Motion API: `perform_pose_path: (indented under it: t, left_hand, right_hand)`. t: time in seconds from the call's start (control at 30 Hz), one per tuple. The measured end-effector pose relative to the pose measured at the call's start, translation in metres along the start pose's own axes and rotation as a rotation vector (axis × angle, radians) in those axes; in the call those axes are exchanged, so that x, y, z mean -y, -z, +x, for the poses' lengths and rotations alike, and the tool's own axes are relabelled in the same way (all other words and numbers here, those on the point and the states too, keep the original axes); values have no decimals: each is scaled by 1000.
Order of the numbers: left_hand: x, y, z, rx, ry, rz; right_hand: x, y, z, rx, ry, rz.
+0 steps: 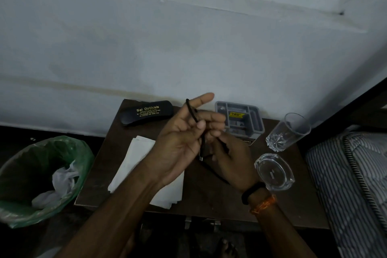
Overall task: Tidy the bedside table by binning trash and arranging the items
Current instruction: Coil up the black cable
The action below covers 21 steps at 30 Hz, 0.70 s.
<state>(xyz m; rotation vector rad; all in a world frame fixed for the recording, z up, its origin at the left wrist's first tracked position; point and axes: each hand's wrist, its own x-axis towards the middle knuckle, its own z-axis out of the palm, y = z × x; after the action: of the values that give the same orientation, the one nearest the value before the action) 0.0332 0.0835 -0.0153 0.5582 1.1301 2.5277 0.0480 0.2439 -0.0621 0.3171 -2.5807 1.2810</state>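
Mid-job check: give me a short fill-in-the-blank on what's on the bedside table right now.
1. Both hands, left hand and right hand, are winding a black ____.
2. The glasses case lies at the table's ____ edge, by the wall.
3. The bin has a ____ liner.
4. The drinking glass stands beside the glass ____.

Missing: cable; back; green; ashtray

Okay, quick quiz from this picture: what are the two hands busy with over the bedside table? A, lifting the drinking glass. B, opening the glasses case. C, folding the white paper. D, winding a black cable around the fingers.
D: the black cable loops over the left hand fingers, and the right hand holds its other end, while the white paper, drinking glass and glasses case lie untouched.
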Motion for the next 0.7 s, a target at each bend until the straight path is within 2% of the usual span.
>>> perform_pose_path:
  t: [0.1, 0.3, 0.43, 0.6, 0.7]
  left_hand:
    - [7, 2, 5, -74, -89, 113]
    - [22, 10, 5, -120, -136, 703]
    - [27, 18, 5, -116, -139, 929]
    - [24, 23, 2, -43, -59, 997]
    - [23, 17, 4, -91, 36, 794]
  right_hand:
    - [5, 2, -2, 56, 72, -96]
    - [4, 10, -7, 62, 121, -205]
    - [5, 19, -7, 30, 165, -179]
    - [12, 22, -6, -17, 240, -150]
    - [15, 23, -6, -103, 266, -116]
